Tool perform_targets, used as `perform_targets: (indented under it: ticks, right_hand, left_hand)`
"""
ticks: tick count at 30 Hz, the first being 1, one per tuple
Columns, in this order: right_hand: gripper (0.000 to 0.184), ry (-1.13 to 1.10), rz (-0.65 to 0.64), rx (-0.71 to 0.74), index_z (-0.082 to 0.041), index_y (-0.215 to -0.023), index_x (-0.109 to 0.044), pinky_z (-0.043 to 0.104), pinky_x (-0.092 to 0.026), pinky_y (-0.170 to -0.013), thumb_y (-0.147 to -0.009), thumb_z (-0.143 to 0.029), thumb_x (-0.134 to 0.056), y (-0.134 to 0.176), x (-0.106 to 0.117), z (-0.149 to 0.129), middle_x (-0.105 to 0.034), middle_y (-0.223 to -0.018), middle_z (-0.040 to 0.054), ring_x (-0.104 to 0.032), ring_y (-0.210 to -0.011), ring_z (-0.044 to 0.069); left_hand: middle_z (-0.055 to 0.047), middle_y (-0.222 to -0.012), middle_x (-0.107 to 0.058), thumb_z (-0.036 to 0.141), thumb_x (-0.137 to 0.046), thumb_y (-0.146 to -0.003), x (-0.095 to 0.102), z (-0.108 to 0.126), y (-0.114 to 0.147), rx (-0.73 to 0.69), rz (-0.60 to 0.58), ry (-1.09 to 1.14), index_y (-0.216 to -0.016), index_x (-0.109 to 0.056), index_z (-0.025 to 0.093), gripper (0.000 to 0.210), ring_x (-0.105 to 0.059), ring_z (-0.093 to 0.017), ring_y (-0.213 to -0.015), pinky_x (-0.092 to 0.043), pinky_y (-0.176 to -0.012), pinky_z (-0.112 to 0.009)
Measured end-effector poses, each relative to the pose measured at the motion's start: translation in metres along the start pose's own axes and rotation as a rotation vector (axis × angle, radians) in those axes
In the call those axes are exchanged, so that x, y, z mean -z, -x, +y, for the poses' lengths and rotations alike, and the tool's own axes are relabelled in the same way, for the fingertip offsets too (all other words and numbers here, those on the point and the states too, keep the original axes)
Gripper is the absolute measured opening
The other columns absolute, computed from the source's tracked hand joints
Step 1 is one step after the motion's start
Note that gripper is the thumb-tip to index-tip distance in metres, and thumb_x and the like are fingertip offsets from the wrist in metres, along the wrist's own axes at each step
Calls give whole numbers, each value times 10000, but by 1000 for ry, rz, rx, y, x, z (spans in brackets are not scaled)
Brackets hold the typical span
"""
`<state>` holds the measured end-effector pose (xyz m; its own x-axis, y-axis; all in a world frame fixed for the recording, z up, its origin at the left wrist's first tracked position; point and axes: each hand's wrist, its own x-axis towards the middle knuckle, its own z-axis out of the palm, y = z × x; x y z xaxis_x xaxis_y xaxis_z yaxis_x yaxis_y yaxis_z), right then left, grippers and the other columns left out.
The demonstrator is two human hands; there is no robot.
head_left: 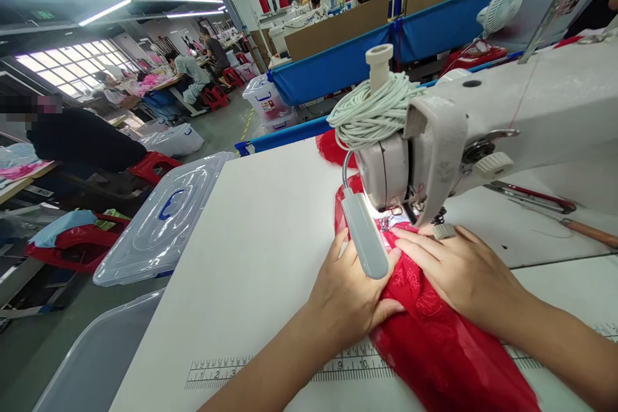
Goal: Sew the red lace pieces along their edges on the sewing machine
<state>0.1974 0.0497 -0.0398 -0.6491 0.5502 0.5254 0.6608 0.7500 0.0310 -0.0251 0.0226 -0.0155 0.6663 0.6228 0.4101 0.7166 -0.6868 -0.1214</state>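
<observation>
Red sheer fabric with a lacy pattern [449,347] runs from the table's front edge up under the needle area of a white sewing machine [541,90]. On its left edge lies my left hand [345,293], fingers spread forward and thumb resting on the cloth. A grey lamp head [364,232] on a bendy neck hides part of those fingers. My right hand [458,273] rests flat on the fabric's right side, fingers stretched toward the presser foot [385,224]. Both hands press the cloth down close to the foot.
The white table [261,238] has a printed ruler [217,372] along its front. Tweezers [531,196] and a wooden-handled tool [591,232] lie right of the machine. A lidded clear bin [167,212] stands left. Coiled pale cord [379,109] sits on the machine; co-workers sit farther back.
</observation>
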Motion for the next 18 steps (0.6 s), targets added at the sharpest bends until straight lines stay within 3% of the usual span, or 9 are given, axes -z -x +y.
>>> perform_targets:
  ticks: [4, 9, 18]
  right_hand:
    - [369, 37, 10, -5, -82, -1132, -711, 373, -381, -757, -921, -32, -412, 0, 2, -2, -753, -1137, 93, -565, -912, 252]
    - [359, 6, 6, 42, -91, -1114, -714, 376, -389, -774, -967, -77, -386, 0, 2, 0, -702, -1258, 124, -574, -923, 244]
    - [400, -43, -73, -19, -109, -1183, -673, 386, -402, -726, -860, -43, -446, 1, -6, 3, -664, -1317, 130, -602, -906, 229]
  left_hand:
    - [-131, -1196, -698, 603, -147, -1041, 1, -1, -1, 11, 39, 14, -1312, -638, 177, 704, -623, -267, -1085, -382, -1094, -459]
    - [-145, -1197, -693, 606, -170, -1038, 1, -1, 1, 2, 16, 17, -1288, -650, 167, 697, -620, -285, -1092, -384, -1087, -485]
    - [-144, -1198, -698, 601, -167, -1043, -1, -1, 0, -3, 36, 31, -1279, -645, 159, 692, -638, -268, -1092, -386, -1109, -477]
